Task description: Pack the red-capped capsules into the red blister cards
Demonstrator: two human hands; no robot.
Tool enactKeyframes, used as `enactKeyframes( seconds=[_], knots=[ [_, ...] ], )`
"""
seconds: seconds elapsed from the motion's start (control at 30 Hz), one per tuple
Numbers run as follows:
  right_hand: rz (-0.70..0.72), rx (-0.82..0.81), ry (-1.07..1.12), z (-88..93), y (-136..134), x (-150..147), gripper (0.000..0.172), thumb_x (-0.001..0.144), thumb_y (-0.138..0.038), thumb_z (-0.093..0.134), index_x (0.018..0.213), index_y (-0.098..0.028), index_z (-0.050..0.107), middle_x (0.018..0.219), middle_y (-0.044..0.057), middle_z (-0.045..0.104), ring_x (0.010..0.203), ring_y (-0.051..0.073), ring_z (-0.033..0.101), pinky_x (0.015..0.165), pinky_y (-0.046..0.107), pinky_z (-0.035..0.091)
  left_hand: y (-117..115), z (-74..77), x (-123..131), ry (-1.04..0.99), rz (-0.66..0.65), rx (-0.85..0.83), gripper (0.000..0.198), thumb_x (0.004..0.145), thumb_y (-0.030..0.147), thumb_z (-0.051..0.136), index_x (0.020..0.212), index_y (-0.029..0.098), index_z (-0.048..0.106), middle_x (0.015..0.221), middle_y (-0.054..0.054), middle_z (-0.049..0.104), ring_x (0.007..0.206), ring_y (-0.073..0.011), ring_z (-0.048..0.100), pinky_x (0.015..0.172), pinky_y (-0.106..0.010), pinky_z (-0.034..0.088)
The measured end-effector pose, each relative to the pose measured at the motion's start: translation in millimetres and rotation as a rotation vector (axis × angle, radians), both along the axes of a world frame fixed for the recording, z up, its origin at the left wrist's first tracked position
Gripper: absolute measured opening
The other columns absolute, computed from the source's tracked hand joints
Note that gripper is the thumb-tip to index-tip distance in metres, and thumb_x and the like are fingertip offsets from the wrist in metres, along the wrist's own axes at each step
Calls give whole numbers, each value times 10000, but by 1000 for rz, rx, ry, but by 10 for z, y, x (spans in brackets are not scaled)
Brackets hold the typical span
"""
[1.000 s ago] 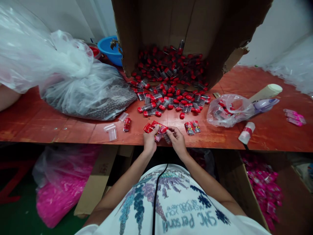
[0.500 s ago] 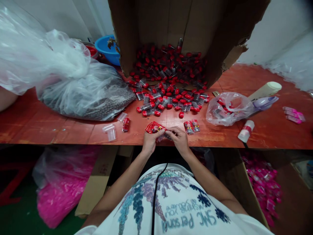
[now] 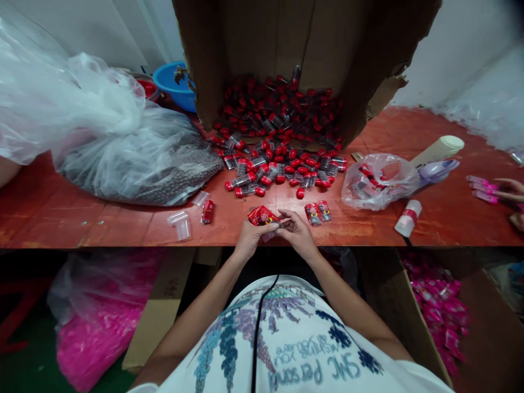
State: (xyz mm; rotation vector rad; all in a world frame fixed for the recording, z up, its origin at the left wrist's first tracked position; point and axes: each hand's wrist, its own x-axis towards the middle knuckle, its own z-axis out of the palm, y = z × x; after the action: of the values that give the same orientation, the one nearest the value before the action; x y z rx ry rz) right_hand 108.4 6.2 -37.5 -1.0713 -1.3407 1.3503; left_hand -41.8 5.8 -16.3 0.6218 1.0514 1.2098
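Note:
My left hand (image 3: 248, 240) is closed on a small stack of red printed plastic sleeves (image 3: 262, 216) at the table's front edge. Against the right end of this stack, my right hand (image 3: 301, 233) pinches with thumb and fingers; a sleeve's edge seems to be between them, partly hidden. Just right of it lie two flat red printed sleeves (image 3: 317, 213). On the left are a red-wrapped tube (image 3: 207, 212) and several clear empty tubes (image 3: 183, 228). Beyond my hands spreads a heap of clear tubes with red caps (image 3: 268, 173).
An upright cardboard box (image 3: 360, 71) spills the tubes. Left sits a plastic bag of dark beads (image 3: 135, 174), with a blue basin (image 3: 176, 90) behind. Right are a small clear bag (image 3: 364, 191) and a white roll (image 3: 408, 218). A co-worker's hand (image 3: 511, 191) touches pink tubes (image 3: 483, 189).
My right fingers have shifted and spread slightly at the sleeves' edge. A co-worker's hand has come in at the far right, by the pink tubes. The view has shifted a little.

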Motion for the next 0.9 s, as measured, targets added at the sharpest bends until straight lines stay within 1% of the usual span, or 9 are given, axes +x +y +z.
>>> enactKeyframes(
  seconds=[0.13, 0.23, 0.33, 0.5, 0.63, 0.7, 0.73, 0.8, 0.9],
  knots=[
    [34, 161, -139, 60, 19, 62, 480, 780, -245, 665, 1243, -304, 557, 1219, 57, 528, 965, 171, 585, 832, 311, 509, 26, 3, 8, -59, 67, -49, 262, 524, 163, 824, 744, 117, 690, 704, -31, 697, 627, -152, 636, 639, -260, 515],
    [39, 238, -180, 81, 34, 69, 372, 803, -250, 649, 1172, -294, 622, 1121, 47, 612, 1011, 185, 587, 872, 317, 488, 36, -9, 47, -73, 76, -84, 269, 500, 142, 831, 725, 116, 684, 678, -23, 689, 596, -141, 628, 618, -248, 513],
    [-53, 251, -182, 48, 43, 52, 257, 804, -260, 646, 1058, -264, 684, 962, 35, 657, 912, 178, 618, 823, 305, 500, 39, -32, 112, -99, 39, -121, 275, 484, 123, 835, 707, 110, 674, 653, -21, 681, 574, -134, 622, 607, -241, 515],
    [-213, 172, -267, -91, 110, 285, 262, 793, -311, 639, 1037, -226, 685, 955, 42, 659, 835, 183, 626, 785, 321, 509, 48, -72, 100, -215, 54, -211, 310, 553, 102, 796, 837, 109, 672, 800, -76, 719, 706, -192, 677, 708, -308, 547],
    [-395, 237, -610, -98, 178, 596, 280, 799, -325, 623, 1048, -211, 682, 1058, 86, 634, 995, 248, 565, 927, 434, 427, 35, -87, 23, -244, 119, -275, 342, 561, 25, 754, 870, 127, 650, 792, -80, 720, 711, -221, 690, 721, -374, 563],
    [-425, 301, -706, -44, 163, 589, 287, 790, -335, 636, 1050, -222, 680, 1119, 100, 598, 1076, 273, 515, 971, 465, 383, 24, -86, 29, -233, 150, -279, 301, 548, 34, 766, 814, 114, 650, 747, -75, 714, 651, -210, 682, 686, -365, 570],
    [-390, 311, -694, -13, 143, 528, 289, 789, -341, 640, 1052, -228, 676, 1117, 99, 590, 1064, 269, 519, 955, 452, 400, 19, -84, 44, -230, 165, -275, 282, 537, 46, 778, 780, 107, 649, 719, -70, 709, 620, -201, 675, 664, -353, 572],
    [-228, 283, -569, 35, 98, 324, 286, 799, -334, 632, 1065, -235, 659, 1058, 83, 604, 966, 233, 568, 861, 385, 469, 13, -80, 79, -231, 185, -252, 271, 514, 68, 801, 737, 97, 650, 683, -63, 701, 588, -188, 666, 631, -323, 568],
    [-26, 221, -370, 50, 88, -17, 285, 830, -273, 584, 1112, -250, 619, 1004, 47, 645, 889, 196, 611, 773, 320, 505, 12, -83, 84, -226, 211, -191, 290, 503, 98, 819, 748, 91, 664, 696, -65, 706, 609, -180, 670, 624, -287, 560]
  ],
)
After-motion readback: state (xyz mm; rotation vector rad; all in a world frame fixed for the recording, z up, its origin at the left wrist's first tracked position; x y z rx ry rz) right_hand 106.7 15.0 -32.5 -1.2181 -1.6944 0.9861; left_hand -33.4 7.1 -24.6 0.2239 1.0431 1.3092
